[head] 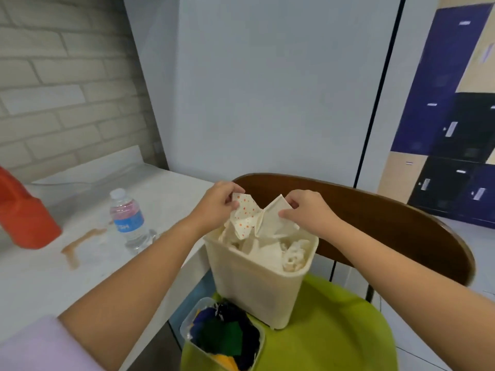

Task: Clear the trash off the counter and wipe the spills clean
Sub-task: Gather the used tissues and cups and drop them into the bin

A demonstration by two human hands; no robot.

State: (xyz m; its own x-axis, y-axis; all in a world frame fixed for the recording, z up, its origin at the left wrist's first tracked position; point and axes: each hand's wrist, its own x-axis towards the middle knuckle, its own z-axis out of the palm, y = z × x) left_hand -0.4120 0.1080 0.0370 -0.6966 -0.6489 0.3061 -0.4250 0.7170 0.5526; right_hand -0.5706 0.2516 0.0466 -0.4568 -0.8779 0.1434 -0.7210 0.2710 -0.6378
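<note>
Left hand point(217, 203) and right hand point(305, 210) each pinching a top edge of orange-dotted paper wrapper point(251, 218), held over cream bin point(257, 285) at 12 o'clock of green chair seat point(334, 330). Likely light, creasable, tears easily; best pinched at folded corners. Brown spill point(77, 245) on counter point(40, 277) at 9 o'clock, not yet wiped.

Matt plastic bin point(251, 285); glossy wooden chair back point(388, 210).

A wooden-backed chair point(396, 210) with a lime-green seat carries a clear tub point(192, 317) of coloured scraps (blue, green, yellow), and dark lockers point(455, 129) line the right wall.
</note>
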